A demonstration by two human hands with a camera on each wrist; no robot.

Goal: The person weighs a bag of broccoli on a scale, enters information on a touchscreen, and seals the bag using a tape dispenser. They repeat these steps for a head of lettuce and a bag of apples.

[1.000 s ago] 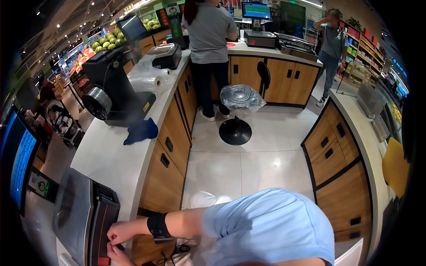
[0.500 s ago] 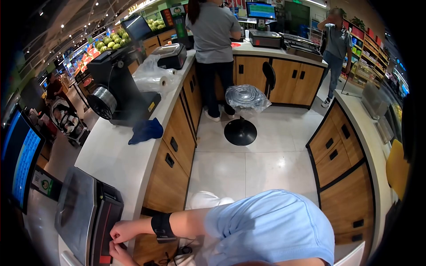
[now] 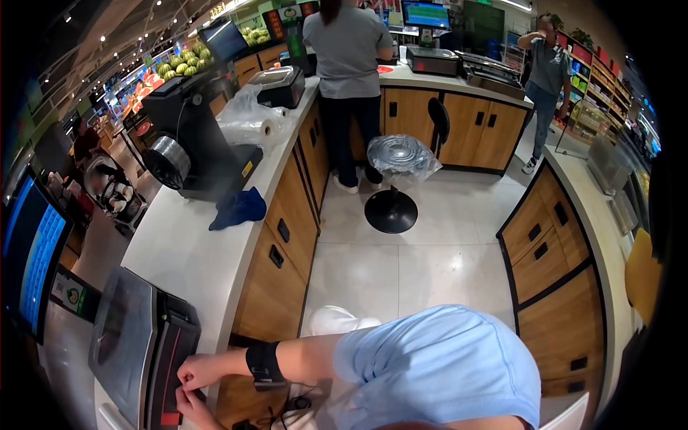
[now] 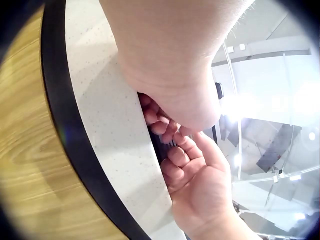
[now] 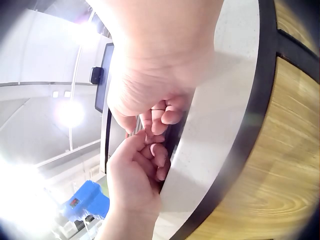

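Observation:
A countertop scale (image 3: 122, 344) with a grey metal platter and a dark, red-lined front panel (image 3: 169, 358) stands at the lower left of the head view. My right hand (image 3: 198, 373), its wrist in a black strap, reaches to this panel. Just below it is my left hand (image 3: 193, 407), fingertips close together with the right. In the left wrist view, my left hand (image 4: 172, 95) and right hand (image 4: 200, 187) meet with bent fingers at a dark gap beside the white counter (image 4: 107, 115). What lies between the fingertips is hidden, so I cannot tell if they pinch anything.
A monitor (image 3: 36, 251) rises left of the scale. Farther along the counter are a dark blue cloth (image 3: 239, 209), a black machine with a wire spool (image 3: 168, 161) and a plastic bag roll (image 3: 251, 129). A plastic-covered stool (image 3: 403, 158) stands on the floor near another person (image 3: 349, 57).
The head view has turned slightly, so the surroundings sit a little farther right. Both hands stay at the scale's front panel with almost the same pose.

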